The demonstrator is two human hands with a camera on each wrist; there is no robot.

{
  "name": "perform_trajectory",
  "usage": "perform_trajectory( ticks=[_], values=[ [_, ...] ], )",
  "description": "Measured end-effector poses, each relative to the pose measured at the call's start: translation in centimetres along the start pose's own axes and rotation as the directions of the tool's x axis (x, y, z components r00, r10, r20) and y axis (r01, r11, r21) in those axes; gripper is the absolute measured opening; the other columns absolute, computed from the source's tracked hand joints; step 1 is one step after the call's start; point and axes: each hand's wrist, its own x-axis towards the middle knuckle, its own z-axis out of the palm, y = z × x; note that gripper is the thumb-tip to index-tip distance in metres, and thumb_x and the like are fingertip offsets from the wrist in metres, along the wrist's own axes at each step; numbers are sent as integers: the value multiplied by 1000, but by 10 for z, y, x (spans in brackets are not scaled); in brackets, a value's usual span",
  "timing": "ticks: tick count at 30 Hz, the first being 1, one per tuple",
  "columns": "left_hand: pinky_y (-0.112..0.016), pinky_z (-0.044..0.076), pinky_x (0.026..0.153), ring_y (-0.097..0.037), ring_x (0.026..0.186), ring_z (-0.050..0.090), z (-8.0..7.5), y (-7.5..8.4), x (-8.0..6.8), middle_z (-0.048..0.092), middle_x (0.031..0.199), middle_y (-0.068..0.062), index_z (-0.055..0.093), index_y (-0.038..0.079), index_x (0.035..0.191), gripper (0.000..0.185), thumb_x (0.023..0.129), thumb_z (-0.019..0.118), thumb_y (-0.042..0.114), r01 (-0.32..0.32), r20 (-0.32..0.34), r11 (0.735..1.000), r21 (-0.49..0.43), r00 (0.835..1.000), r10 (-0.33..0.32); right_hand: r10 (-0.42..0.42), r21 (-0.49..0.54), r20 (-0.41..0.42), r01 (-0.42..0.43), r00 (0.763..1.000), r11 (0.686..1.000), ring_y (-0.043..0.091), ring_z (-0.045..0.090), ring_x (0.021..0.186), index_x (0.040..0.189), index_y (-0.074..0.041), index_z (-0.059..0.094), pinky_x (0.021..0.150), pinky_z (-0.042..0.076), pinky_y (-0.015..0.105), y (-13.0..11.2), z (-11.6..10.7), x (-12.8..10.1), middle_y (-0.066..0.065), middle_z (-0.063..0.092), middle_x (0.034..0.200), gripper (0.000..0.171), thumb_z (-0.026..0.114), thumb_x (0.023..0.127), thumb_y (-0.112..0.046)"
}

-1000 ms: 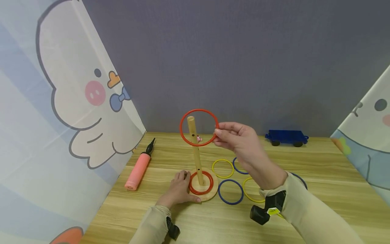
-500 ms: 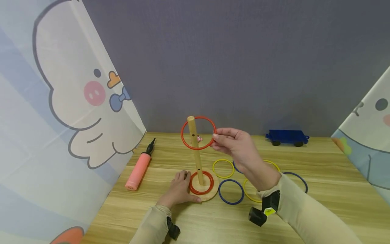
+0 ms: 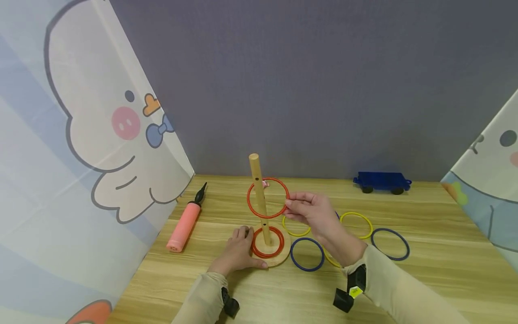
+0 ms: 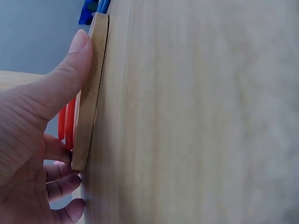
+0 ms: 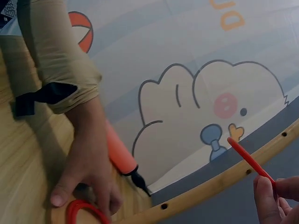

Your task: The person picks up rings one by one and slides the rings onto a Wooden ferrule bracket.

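A round wooden base [image 3: 286, 245] carries an upright wooden post [image 3: 263, 211]. My left hand [image 3: 238, 253] holds the base at its left and near rim; in the left wrist view the thumb lies along its edge and the fingers bend around the lower end. Red rings [image 3: 279, 249] lie on the base around the post's foot. With thumb and fingers my right hand [image 3: 315, 213] pinches another red ring [image 3: 268, 218] by its right side. That ring hangs around the post, about halfway down, tilted. In the right wrist view it appears nearly edge-on.
Right of the base lie yellow rings [image 3: 366, 217] and blue rings [image 3: 307, 270], some partly behind the right arm. A pink hand pump [image 3: 184, 227] with black nozzle lies left. A blue toy wagon [image 3: 382, 181] stands at the back by the grey wall. A tiny pink item [image 3: 265, 183] sits behind the post.
My right hand has brought the red ring down from the post's top to about its middle. The left hand has stayed at the base.
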Motion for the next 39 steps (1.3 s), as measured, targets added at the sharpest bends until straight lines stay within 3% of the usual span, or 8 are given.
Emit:
perform_trajectory(
  ticks=[17, 27, 39],
  values=[
    [-55, 35, 98, -36, 127, 31, 1, 0, -1, 38, 136, -18, 36, -5, 147, 122, 61, 80, 68, 5, -18, 1000, -11, 1000, -5, 134, -54, -63, -138, 989, 989, 15, 69, 75, 120, 20, 53, 71, 56, 26, 75, -19, 8, 9, 70, 88, 32, 60, 92, 5],
    [-55, 34, 100, -36, 128, 31, 1, -1, 0, 38, 137, -18, 35, -5, 148, 122, 62, 79, 69, 1, -10, 1000, -1, 1000, -1, 151, -73, -90, -158, 984, 985, 16, 68, 71, 115, 22, 54, 69, 56, 30, 116, -25, 15, 18, 70, 89, 31, 61, 88, 9],
    [-55, 34, 100, -37, 128, 32, -2, 2, -1, 38, 138, -20, 36, -7, 146, 121, 62, 79, 69, -1, -5, 1000, -20, 1000, 1, 149, -108, -116, -162, 982, 981, 20, 68, 70, 112, 20, 58, 64, 56, 29, 145, -22, 20, 20, 69, 90, 25, 61, 89, 9]
  ],
)
